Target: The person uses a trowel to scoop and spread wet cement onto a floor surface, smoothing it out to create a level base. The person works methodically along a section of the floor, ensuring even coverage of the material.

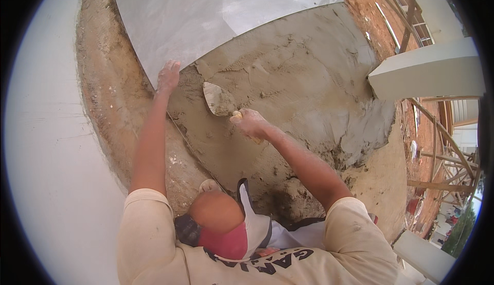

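My left hand (168,76) rests at the near corner of a large, smooth, light-grey slab (206,14). Its dusty fingers lie on the slab's surface, apparently flat and holding nothing. To its right, my right hand (250,124) is closed around the handle of a trowel (212,98). The trowel's blade points away to the left over a spread of wet grey-brown mortar (288,74), and some mortar clings to it. This mortar borders the slab's near edge and has a rough, ridged surface, smoother toward the right.
A pale wall (56,130) runs along the left, with a bare, dirty strip (110,53) at its foot. At the right stand a light square pillar (427,71) and wooden poles (445,143) over reddish soil. Lumpy mortar (298,197) lies close to my body.
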Available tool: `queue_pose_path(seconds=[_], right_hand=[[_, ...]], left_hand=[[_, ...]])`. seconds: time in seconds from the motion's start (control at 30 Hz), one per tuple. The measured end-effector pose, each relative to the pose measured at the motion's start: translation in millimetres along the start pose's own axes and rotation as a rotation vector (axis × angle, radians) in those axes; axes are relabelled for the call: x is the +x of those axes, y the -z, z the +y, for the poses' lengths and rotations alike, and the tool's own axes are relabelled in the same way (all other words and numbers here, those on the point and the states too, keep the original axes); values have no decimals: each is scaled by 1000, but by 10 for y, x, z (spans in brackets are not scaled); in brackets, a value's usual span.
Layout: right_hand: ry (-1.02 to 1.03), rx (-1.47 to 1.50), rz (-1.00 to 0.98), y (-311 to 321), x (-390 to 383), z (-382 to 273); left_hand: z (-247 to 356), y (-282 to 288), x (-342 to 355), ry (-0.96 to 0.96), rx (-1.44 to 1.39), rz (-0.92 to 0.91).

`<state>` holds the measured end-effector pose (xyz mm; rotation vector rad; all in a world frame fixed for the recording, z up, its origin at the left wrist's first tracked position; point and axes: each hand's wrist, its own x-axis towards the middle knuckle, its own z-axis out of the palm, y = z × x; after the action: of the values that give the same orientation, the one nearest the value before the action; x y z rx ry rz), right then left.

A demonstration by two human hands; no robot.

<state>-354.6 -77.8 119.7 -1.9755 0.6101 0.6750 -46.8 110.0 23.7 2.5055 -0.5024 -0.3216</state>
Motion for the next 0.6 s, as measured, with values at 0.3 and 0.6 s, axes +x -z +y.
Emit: queue_pose_path(seconds=[0.3, 0.6], right_hand=[[246, -210, 74, 969, -1609, 1565], [267, 45, 183, 1352, -2408, 2940]], left_hand=[[-30, 352, -2111, 172, 301, 147], [1699, 1079, -3467, 234, 777, -101]])
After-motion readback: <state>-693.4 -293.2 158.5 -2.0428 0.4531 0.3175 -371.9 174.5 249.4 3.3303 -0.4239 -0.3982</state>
